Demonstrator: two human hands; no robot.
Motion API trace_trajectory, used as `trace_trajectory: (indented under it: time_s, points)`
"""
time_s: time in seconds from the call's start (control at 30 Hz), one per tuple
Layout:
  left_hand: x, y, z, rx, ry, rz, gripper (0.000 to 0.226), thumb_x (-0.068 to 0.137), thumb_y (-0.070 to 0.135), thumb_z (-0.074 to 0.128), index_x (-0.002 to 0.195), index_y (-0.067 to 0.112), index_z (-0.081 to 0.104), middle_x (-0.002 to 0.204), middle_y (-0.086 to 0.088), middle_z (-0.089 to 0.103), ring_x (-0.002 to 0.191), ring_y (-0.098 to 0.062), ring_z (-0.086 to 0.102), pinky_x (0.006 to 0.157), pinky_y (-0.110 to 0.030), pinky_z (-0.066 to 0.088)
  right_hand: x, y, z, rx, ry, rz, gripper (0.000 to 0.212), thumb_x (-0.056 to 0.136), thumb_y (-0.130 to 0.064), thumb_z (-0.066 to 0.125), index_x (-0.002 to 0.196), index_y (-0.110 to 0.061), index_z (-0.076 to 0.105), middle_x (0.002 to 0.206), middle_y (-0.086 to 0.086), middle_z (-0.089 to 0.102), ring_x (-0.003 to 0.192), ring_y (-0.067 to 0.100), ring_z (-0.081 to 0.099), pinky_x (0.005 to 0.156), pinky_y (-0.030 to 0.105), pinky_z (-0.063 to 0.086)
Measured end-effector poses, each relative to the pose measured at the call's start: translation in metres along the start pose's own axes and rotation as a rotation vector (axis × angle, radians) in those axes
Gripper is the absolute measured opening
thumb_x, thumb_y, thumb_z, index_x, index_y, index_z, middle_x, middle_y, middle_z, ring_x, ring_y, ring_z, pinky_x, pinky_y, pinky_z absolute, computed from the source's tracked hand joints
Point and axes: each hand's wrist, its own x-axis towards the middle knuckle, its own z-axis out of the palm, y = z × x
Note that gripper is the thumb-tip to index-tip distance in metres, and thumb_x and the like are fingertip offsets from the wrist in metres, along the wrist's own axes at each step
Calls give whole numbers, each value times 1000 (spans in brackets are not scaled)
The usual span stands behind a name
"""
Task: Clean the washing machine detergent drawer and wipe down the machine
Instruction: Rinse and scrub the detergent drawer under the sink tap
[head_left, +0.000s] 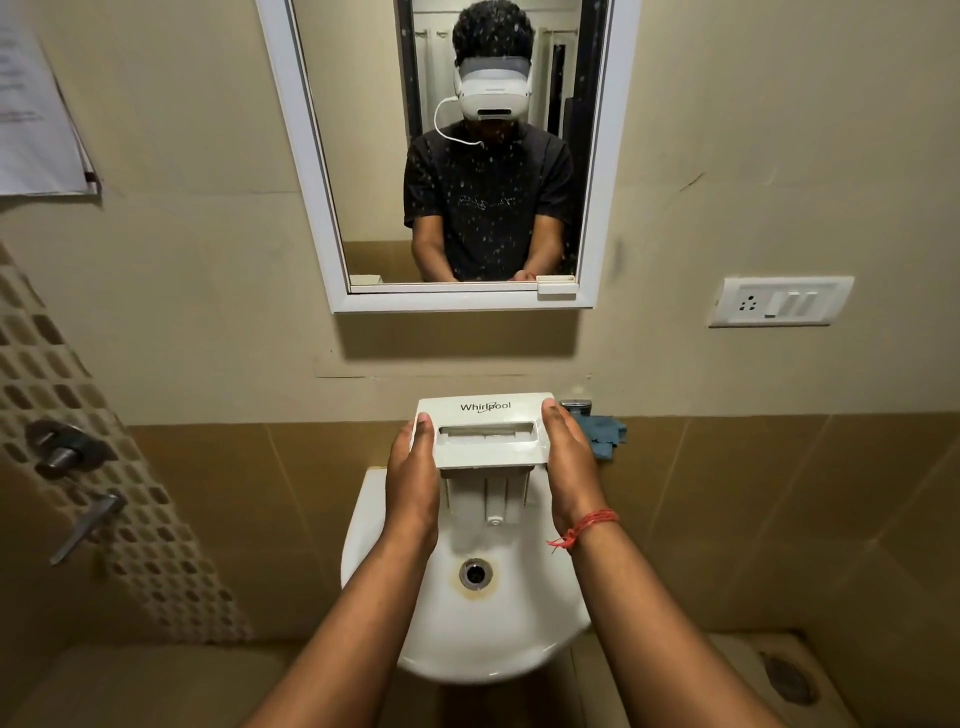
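Whirlpool detergent drawer (483, 434) held over white washbasin (483, 613), front panel up. Left hand (413, 475) and right hand (569, 470) clasp panel ends. We judge it light, rigid plastic, probably slick if wet; side grip suits. Blue cloth (608, 439) lies beside tap.

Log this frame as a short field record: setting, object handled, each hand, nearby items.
setting: white ceramic wash basin below a white-framed wall mirror
object handled: white plastic Whirlpool detergent drawer, held above the basin, front panel up
left hand: grips the drawer's left side
right hand: grips the drawer's right side; red thread on the wrist
nearby: blue cloth and metal tap behind the drawer
water: none seen running
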Motion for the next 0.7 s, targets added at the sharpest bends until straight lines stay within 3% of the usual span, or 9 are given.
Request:
trace_trajectory:
  time_s: [0.07, 0.13, 0.23, 0.43, 0.57, 0.63, 0.7]
  points:
    - [2, -1, 1, 11, -3, 10, 51, 95, 55, 48, 138, 28, 51, 135, 11, 56, 126, -11, 50, 102, -29, 37, -2, 1, -1, -22, 6, 4, 74, 80, -72, 52, 139, -27, 49, 137, -9, 55, 125, 11, 51, 110, 36, 38]
    - [4, -2, 0, 21, -10, 7, 53, 94, 56, 49, 138, 27, 51, 136, 9, 56, 127, -12, 51, 106, -32, 38, -4, 3, -4, -19, 9, 6, 63, 90, -62, 50, 140, -25, 48, 135, -13, 52, 124, 7, 47, 106, 29, 35]
    - [6, 0, 0, 33, -5, 8, 54, 93, 56, 49, 138, 26, 51, 137, 9, 56, 125, -12, 52, 111, -37, 37, -2, 5, -8, -7, 4, 34, 41, 99, -47, 46, 136, -28, 47, 111, -20, 53, 108, 4, 48, 95, 24, 34]
    - [4, 1, 1, 47, -16, 22, 57, 94, 57, 48, 142, 26, 47, 141, 9, 52, 129, -11, 48, 112, -36, 35, 1, 6, -3, -12, -6, 34, 73, 80, -74, 50, 139, -31, 49, 135, -14, 55, 125, 11, 51, 110, 40, 38]
    - [3, -4, -1, 55, -21, -4, 53, 93, 55, 51, 139, 28, 49, 137, 8, 56, 126, -12, 51, 112, -37, 37, 4, 6, -6, -24, -27, 27, 36, 92, -61, 48, 113, -36, 62, 114, -15, 65, 109, 8, 60, 102, 36, 45]
    - [4, -10, -4, 53, -21, -26, 50, 91, 51, 54, 136, 32, 50, 132, 8, 60, 119, -12, 57, 107, -40, 44, 4, 8, -8, -34, -28, 22, 48, 93, -61, 47, 129, -30, 57, 128, -14, 59, 118, 7, 55, 105, 32, 40]
    - [6, -14, -5, 2, -19, -39, 38, 97, 36, 53, 135, 29, 50, 123, 5, 64, 104, -10, 64, 90, -35, 54, 0, 9, -7, -73, -18, 4, 62, 93, -61, 46, 142, -24, 46, 140, -13, 48, 126, 7, 45, 107, 28, 33]
